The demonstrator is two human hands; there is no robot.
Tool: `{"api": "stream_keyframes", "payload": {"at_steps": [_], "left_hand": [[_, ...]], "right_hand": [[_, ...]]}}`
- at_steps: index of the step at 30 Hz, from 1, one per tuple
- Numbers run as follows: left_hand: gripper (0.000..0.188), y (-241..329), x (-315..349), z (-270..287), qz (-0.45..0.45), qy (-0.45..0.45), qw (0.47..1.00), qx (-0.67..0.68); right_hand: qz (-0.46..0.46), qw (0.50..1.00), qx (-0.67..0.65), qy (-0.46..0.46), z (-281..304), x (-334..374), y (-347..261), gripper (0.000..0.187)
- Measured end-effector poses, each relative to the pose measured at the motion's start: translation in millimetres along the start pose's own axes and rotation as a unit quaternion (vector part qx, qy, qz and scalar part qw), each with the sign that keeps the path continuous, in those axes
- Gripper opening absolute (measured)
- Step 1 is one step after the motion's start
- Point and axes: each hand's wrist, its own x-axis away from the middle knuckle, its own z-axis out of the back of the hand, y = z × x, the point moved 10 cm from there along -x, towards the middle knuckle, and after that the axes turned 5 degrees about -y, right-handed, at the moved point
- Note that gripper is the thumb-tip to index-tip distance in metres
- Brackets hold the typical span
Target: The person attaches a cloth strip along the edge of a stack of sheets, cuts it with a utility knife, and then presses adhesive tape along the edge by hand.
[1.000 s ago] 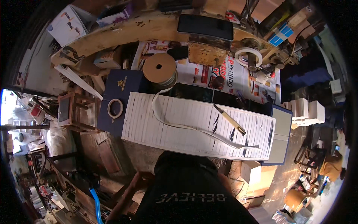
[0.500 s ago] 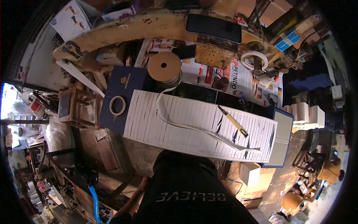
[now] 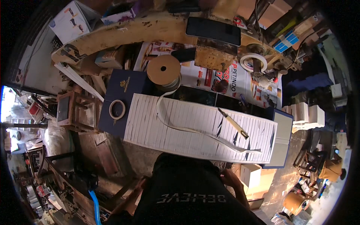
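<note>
My left hand (image 3: 142, 183) hangs low at my side against the black shirt, and my right hand (image 3: 229, 177) is at the shirt's other side, by the table's near edge. Both are partly hidden by the shirt, so their fingers do not show clearly. In front of me a long white panel of narrow strips (image 3: 150, 131) lies on the table. A flat white ribbon (image 3: 180, 128) winds across it from a spool with a brown cardboard face (image 3: 163, 77). Also on the panel rests a utility knife with a cream handle (image 3: 236, 125).
A roll of tape (image 3: 117, 109) lies on a dark blue cover (image 3: 122, 84) at the left. Behind stands a worn yellowish machine (image 3: 123, 37) with a black phone (image 3: 213, 31) and a white tape roll (image 3: 243, 62). Boxes (image 3: 255, 178) sit below the table at right.
My right hand and forearm have come into view at the right of the shirt. More of my left hand shows. The things on the table have not been moved.
</note>
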Motion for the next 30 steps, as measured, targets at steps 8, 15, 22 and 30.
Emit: {"api": "stream_keyframes", "payload": {"at_steps": [8,15,22,30], "left_hand": [[0.04,59.5,-47.1,-14.1,0.148,-0.157,0.929,0.301],[0.037,235.7,-151.2,153.0,0.022,0.152,0.984,-0.09],[0.034,266.1,-259.4,188.0,-0.093,0.271,0.913,-0.291],[0.021,238.8,-299.0,190.1,-0.108,0.234,0.904,-0.341]], "right_hand": [[0.144,0.984,0.018,0.104,186.6,-87.8,-279.4,0.027],[0.313,0.803,0.267,0.43,314.4,-174.3,-385.1,0.05],[0.15,0.801,0.353,0.459,339.0,-194.1,-370.3,0.048],[0.132,0.744,0.356,0.55,338.3,-155.9,-347.8,0.042]]}}
